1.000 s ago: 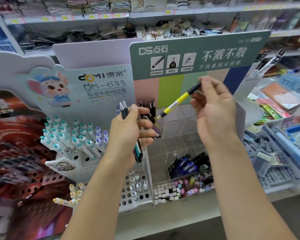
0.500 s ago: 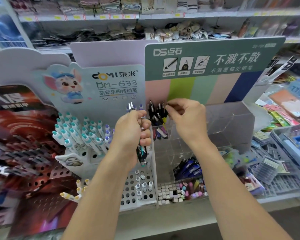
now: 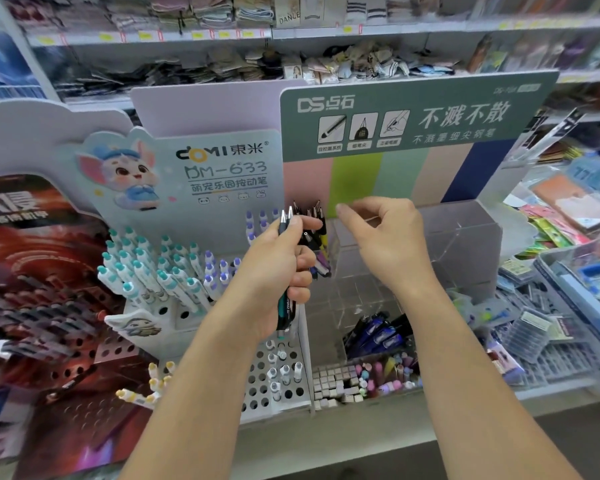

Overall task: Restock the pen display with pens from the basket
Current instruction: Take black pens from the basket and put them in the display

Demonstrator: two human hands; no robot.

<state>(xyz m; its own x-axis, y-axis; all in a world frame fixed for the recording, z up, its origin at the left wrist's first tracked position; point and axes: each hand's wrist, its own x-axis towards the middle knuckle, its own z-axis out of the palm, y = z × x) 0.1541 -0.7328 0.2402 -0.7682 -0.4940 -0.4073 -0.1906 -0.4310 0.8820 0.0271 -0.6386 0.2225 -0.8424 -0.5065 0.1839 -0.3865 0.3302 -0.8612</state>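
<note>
My left hand (image 3: 278, 268) grips a bunch of pens (image 3: 286, 315) upright, silver clips sticking out above the fingers and teal barrels below. It is held in front of the left edge of the clear acrylic pen display (image 3: 458, 244) under the green DS sign. Several black-capped pens (image 3: 314, 220) stand in the display's upper left compartment. My right hand (image 3: 385, 233) hovers just right of those pens with fingers loosely curled and nothing in it. No basket is clearly visible.
A white peg display (image 3: 174, 282) with teal and purple pens stands at left, with a holed tray (image 3: 267, 386) below. Blue pens (image 3: 378, 332) and erasers (image 3: 343, 381) fill the lower compartments. Blue crates (image 3: 575, 282) and packaged goods crowd the right.
My right hand carried a yellow pen into the upper left compartment, let go of it, and has now drawn back slightly to the right. The left hand has kept its bunch.
</note>
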